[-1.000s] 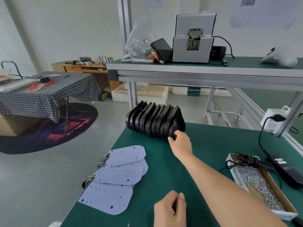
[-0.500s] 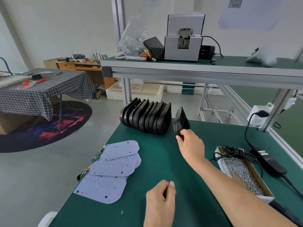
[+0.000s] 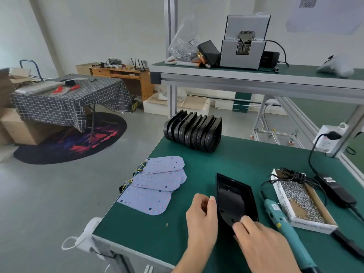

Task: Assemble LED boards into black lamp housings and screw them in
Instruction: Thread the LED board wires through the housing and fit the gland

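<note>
One black lamp housing [image 3: 234,200] lies open side up on the green bench [image 3: 246,160] in front of me. My right hand [image 3: 262,245] grips its near end, fingers curled over the rim. My left hand [image 3: 201,215] touches the housing's left edge with curled fingers. A row of black housings [image 3: 194,131] stands on edge at the bench's far left. Several pale blue LED boards [image 3: 155,186] with coloured wires lie overlapped at the left.
A teal electric screwdriver [image 3: 283,223] lies right of the housing, beside a cardboard box of screws [image 3: 299,201] with a coiled cable. A black power adapter [image 3: 334,188] and socket [image 3: 331,138] are at the right. The upper shelf [image 3: 256,79] carries a screw feeder [image 3: 244,42].
My right hand pulled one housing off the end of the row and brought it down flat near me. My left hand moved up to its left edge.
</note>
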A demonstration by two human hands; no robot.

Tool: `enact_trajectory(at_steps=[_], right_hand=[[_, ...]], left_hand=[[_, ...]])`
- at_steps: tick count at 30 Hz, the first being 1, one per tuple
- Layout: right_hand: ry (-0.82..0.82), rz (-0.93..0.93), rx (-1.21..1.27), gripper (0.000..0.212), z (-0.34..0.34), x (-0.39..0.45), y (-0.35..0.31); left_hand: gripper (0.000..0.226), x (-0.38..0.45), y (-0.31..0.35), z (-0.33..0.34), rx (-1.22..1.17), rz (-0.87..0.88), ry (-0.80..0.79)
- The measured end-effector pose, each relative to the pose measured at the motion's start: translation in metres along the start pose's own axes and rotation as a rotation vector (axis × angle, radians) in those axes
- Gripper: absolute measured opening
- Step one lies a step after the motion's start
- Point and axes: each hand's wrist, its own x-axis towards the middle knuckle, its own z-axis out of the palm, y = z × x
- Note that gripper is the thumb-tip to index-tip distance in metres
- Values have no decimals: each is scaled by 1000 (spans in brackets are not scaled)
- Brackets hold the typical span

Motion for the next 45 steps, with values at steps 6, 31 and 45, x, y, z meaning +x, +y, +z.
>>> enact_trajectory(at_steps=[6,31,45], right_hand=[[28,-116,11,20,3,-9,-1],[-476,-45,493,32,117,313,-149],[-461,6,313,17,146,329,-172]], left_hand=[[18,3,7,-17,23,1,21],[75,108,-40,-131,1163,218,38],[70,108,-39,-131,1103,236,70]])
